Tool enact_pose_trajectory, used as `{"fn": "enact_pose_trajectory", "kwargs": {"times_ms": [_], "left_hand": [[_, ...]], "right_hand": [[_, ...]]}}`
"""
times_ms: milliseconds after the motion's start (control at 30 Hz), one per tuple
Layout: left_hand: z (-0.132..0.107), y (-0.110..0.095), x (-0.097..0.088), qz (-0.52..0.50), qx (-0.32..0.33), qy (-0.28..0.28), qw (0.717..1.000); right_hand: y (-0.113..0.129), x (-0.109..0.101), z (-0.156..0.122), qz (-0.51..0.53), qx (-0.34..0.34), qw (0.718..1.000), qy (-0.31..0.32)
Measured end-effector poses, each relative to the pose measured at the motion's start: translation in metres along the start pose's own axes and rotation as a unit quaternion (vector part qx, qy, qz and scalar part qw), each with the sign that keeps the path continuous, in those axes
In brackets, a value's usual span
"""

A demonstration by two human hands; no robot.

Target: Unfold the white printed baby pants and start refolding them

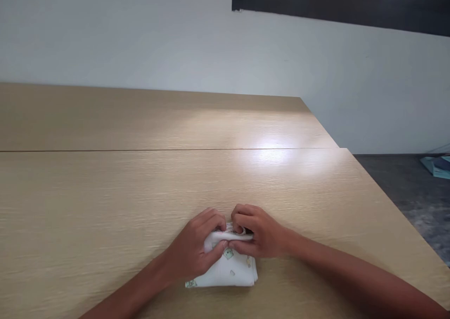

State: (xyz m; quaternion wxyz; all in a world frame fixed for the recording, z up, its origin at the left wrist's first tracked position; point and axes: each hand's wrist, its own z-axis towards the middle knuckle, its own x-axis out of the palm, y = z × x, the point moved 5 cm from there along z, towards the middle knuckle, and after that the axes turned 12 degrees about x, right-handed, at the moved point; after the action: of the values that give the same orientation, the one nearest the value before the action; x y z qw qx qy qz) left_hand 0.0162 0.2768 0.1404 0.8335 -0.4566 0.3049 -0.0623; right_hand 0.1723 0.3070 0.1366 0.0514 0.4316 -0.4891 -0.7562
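Head view shows me both hands down on the near part of the table (105, 192), working one small white cloth (228, 270) with little printed figures on it. The cloth lies folded into a thick pad, flat on the wood just in front of me, a bit right of centre. Its far edge is lifted and bunched into a roll between the two hands.

My left hand (195, 246) is closed on that rolled edge from the left side, thumb under and fingers curled over the top. My right hand (258, 232) is closed on the same roll from the right, fingers tucked over it and thumb pressed against the near face. The two hands nearly touch at the knuckles. So both grips are clamped on cloth, neither is free.

I judge the step in hand to be folding or rolling the far edge back toward me over the pad. The next move, as I read it, calls for both hands to bring the roll toward me together and evenly, keeping the layers below from sliding, then pressing flat.

The table has a seam running across it farther off, with a bright glare patch right of centre. Beyond is a pale wall (140, 33), and dark floor (408, 192) at right.
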Motion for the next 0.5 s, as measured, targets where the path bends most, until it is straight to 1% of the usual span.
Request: {"fn": "enact_pose_trajectory", "kwargs": {"times_ms": [500], "left_hand": [[0.0007,-0.0026,0.0,0.004,0.004,0.007,1.0]], "right_hand": [[-0.002,-0.0003,0.0008,0.001,0.012,1.0,0.008]]}}
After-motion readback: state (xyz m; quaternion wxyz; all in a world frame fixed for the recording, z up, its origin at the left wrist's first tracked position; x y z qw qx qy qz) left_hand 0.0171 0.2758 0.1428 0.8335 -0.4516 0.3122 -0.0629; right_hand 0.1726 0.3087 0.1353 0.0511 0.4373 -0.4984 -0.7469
